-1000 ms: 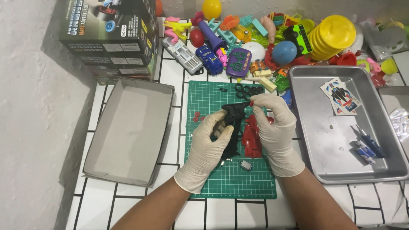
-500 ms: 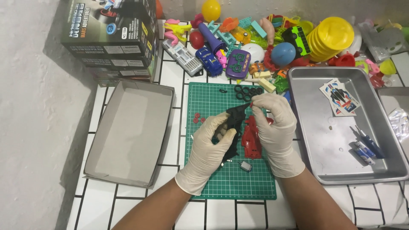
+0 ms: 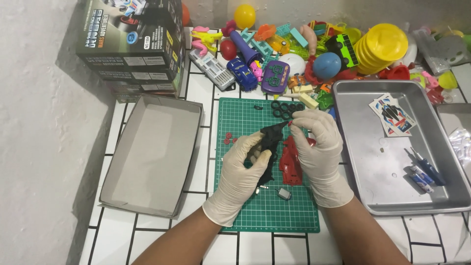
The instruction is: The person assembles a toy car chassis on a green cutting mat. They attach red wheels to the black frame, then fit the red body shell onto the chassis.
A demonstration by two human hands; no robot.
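Holding a black plastic toy car shell (image 3: pixel 269 142) over the green cutting mat (image 3: pixel 245 118), the gloved left hand (image 3: pixel 243 169) keeps its grip closed on it; the gloved right hand (image 3: pixel 316 142) pinches the shell's tip, above a red toy chassis (image 3: pixel 290 164).

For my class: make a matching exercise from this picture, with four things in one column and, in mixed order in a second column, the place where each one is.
Things
1. black plastic part
2. sticker sheet
3. black rubber tyres
4. open grey cardboard tray

Places
A. inside the metal tray, near its far end
B. on the white tiles, left of the green cutting mat
C. held between the gloved left hand and right hand
D. on the far edge of the green cutting mat

Pairs: 1-C, 2-A, 3-D, 4-B
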